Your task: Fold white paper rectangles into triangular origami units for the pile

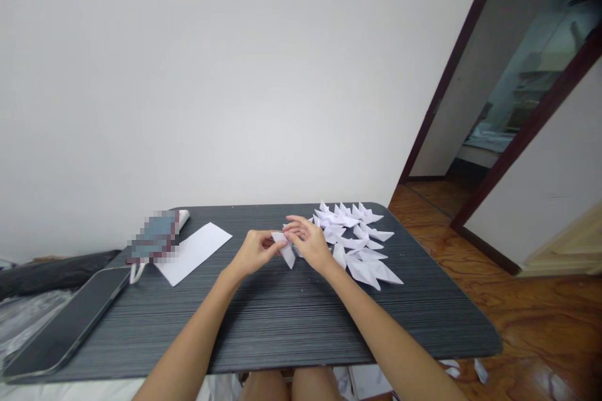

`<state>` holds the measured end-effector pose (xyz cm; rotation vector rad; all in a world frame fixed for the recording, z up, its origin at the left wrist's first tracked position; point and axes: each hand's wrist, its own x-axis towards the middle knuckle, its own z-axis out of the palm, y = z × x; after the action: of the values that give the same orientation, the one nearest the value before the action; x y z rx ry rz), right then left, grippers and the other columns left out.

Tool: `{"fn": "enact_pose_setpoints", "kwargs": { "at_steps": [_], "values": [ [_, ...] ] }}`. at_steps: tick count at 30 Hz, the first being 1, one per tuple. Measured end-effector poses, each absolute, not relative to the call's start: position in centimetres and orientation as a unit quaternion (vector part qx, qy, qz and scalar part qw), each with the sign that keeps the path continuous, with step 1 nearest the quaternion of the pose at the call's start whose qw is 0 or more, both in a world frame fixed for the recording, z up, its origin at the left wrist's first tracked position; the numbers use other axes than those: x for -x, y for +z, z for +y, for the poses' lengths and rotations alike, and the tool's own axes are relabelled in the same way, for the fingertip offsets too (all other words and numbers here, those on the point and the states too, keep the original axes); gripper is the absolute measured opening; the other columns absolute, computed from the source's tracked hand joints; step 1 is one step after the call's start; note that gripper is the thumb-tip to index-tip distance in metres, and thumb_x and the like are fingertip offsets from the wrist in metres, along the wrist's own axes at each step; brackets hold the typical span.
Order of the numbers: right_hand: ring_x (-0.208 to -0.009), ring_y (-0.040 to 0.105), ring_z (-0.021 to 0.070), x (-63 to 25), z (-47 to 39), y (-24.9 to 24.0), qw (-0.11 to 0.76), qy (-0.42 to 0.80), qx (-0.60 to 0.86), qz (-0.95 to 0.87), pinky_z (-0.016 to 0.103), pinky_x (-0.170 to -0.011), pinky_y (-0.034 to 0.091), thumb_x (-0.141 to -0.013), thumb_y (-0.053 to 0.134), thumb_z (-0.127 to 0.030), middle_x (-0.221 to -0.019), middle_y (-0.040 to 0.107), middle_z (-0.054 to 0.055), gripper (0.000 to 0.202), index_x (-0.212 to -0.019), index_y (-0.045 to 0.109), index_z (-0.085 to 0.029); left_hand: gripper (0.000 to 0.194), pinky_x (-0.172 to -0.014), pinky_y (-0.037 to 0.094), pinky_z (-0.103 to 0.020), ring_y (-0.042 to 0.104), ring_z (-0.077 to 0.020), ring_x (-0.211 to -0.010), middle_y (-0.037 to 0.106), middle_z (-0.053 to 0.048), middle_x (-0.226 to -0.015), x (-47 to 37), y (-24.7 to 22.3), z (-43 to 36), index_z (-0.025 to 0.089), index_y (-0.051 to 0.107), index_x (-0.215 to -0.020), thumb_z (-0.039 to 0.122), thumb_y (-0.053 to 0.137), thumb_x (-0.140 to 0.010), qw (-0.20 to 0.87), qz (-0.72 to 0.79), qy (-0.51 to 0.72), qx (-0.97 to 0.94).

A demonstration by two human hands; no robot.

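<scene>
Two hands share one small piece of folded paper (288, 255) above the middle of the counter (282, 332). The left hand (254, 252) has its left side pinched narrowly between thumb and fingers; the right hand (311, 244) bends over its upper right, thumb and fingertips close together at the paper, though how firmly they grip is hard to tell.

It should feel almost weightless, crisp along its creases yet easily bent or crushed, so a light pinch on the doubled layers would suit it better than squeezing the thin points. The paper looks dry and should not slip much.

Just beyond and beside the right hand lies a cluster of folded paper boats (369, 270), their sharp tips overlapping; a sideways sweep of that wrist could knock them. To the left, a white sheet (200, 252) lies flat, its near corner pointing towards the person. Farther left, a dark phone (70, 322) lies along the counter's edge. The wall (282, 75) bounds the far side; the widest open room is in front, between the forearms.
</scene>
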<state>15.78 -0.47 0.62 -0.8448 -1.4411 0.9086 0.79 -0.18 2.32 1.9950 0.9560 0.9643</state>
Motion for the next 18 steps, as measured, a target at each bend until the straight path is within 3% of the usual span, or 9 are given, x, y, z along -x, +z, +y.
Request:
{"fn": "enact_pose_setpoints", "kwargs": {
  "at_steps": [5, 10, 13, 18],
  "values": [
    [-0.078, 0.056, 0.0139, -15.35, -0.53, -0.12, 0.571, 0.325, 0.389, -0.646, 0.028, -0.068, 0.049, -0.069, 0.053, -0.02, -0.092, 0.057, 0.007, 0.022, -0.091, 0.059, -0.018, 0.024, -0.053, 0.046, -0.023, 0.062, -0.0174, -0.055, 0.066, -0.003, -0.06, -0.88, 2.26, -0.04, 0.014, 0.067, -0.074, 0.034, 0.054, -0.072, 0.307, 0.383, 0.383, -0.783],
    [-0.092, 0.052, 0.0194, -15.48, -0.42, -0.43, 0.546, 0.226, 0.433, -0.68, 0.038, -0.083, 0.041, -0.067, 0.056, -0.016, -0.092, 0.059, 0.006, 0.02, -0.086, 0.06, -0.019, 0.025, -0.048, 0.044, -0.022, 0.058, -0.0148, -0.048, 0.063, -0.001, -0.051, -0.88, 2.39, 0.03, 0.014, 0.067, -0.068, 0.035, 0.054, -0.071, 0.311, 0.407, 0.414, -0.752],
    [-0.082, 0.056, 0.0177, -15.68, -0.11, -0.21, 0.547, 0.324, 0.416, -0.65, 0.036, -0.079, 0.043, -0.068, 0.055, -0.02, -0.086, 0.061, 0.005, 0.018, -0.085, 0.057, -0.018, 0.024, -0.057, 0.047, -0.025, 0.06, -0.0166, -0.056, 0.065, -0.003, -0.056, -0.91, 2.48, -0.02, 0.013, 0.067, -0.07, 0.034, 0.056, -0.07, 0.371, 0.381, 0.435, -0.727],
    [-0.073, 0.058, 0.0142, -15.97, 0.15, 0.43, 0.596, 0.458, 0.363, -0.551, 0.028, -0.067, 0.047, -0.066, 0.056, -0.026, -0.081, 0.059, 0.003, 0.027, -0.091, 0.047, -0.019, 0.034, -0.076, 0.046, -0.037, 0.06, -0.0203, -0.075, 0.067, -0.008, -0.085, -1.45, 1.81, 0.14, 0.013, 0.064, -0.095, 0.033, 0.058, -0.069, 0.487, 0.32, 0.469, -0.664]
  ]
}}
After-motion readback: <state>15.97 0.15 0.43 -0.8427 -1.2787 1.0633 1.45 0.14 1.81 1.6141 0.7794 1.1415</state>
